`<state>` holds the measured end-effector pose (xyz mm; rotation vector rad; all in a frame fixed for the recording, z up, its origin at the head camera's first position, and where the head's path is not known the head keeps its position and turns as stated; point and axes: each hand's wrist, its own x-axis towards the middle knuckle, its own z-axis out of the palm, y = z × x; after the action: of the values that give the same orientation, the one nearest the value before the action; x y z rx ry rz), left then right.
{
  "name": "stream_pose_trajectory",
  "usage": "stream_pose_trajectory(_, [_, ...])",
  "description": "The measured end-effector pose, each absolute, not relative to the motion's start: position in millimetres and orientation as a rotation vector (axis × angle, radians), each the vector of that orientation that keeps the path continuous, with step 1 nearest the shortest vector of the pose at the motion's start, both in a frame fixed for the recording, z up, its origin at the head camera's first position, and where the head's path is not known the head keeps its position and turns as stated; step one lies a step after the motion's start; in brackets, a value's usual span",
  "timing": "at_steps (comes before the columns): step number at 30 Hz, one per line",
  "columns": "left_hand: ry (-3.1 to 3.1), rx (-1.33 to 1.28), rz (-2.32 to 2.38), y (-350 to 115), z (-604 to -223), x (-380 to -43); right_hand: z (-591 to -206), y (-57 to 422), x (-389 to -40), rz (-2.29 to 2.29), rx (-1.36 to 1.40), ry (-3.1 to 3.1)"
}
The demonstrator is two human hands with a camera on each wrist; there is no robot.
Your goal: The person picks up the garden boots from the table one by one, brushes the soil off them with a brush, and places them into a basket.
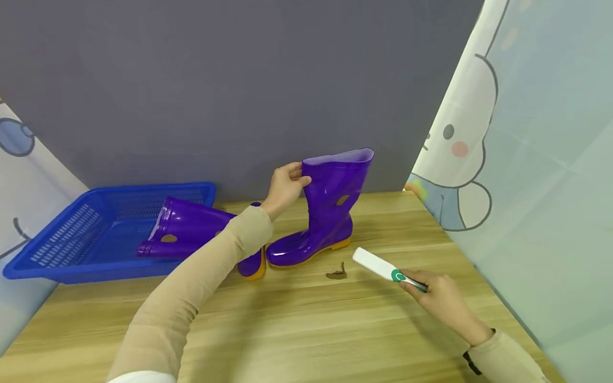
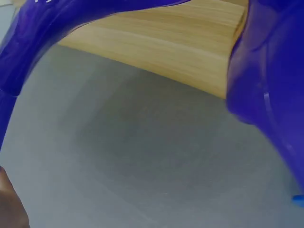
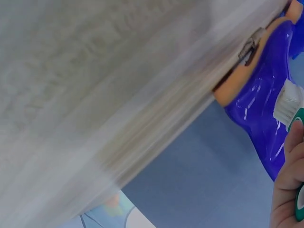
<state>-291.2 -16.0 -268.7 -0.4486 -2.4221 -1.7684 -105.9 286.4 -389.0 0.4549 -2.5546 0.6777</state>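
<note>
A tall purple rain boot (image 1: 335,207) with a yellow sole stands on the table, a brown patch on its shaft. My left hand (image 1: 284,186) pinches its top rim at the left side. In my right hand (image 1: 442,298) is a white and green brush (image 1: 375,263), gripped by the handle. Pale bristles (image 3: 287,102) show in the right wrist view, overlapping the boot there. The brush head points toward the boot's heel, apart from it in the head view. A second purple boot (image 1: 191,226) lies with its shaft over the basket's edge, partly hidden by my left arm.
A blue plastic basket (image 1: 48,274) stands at the table's left. Small brown pieces (image 1: 337,274) lie on the wooden table (image 1: 297,324) before the standing boot. A grey panel (image 1: 239,96) rises behind the table, and a cartoon-printed sheet (image 1: 541,159) hangs on the right.
</note>
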Motion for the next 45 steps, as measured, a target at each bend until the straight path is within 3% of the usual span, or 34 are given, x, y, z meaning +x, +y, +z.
stream_pose_trajectory(7, [-2.365,-0.409,-1.897,-25,-280,-287,-397,279,-103,0.705,0.489,-2.617])
stream_pose_trajectory(15, [-2.203,-0.382,-1.607,6,-296,-266,-394,273,-109,0.726,0.493,-2.672])
stream_pose_trajectory(24, [-2.070,-0.252,-1.992,-3,-306,-284,-397,262,-122,0.741,0.524,-2.568])
stream_pose_trajectory(33, [-2.002,-0.183,-2.122,-11,-313,-289,-391,237,-156,0.856,0.435,-2.325])
stream_pose_trajectory(45, [-2.077,-0.121,-2.151,-8,-318,-284,-383,206,-227,1.012,0.444,-1.954])
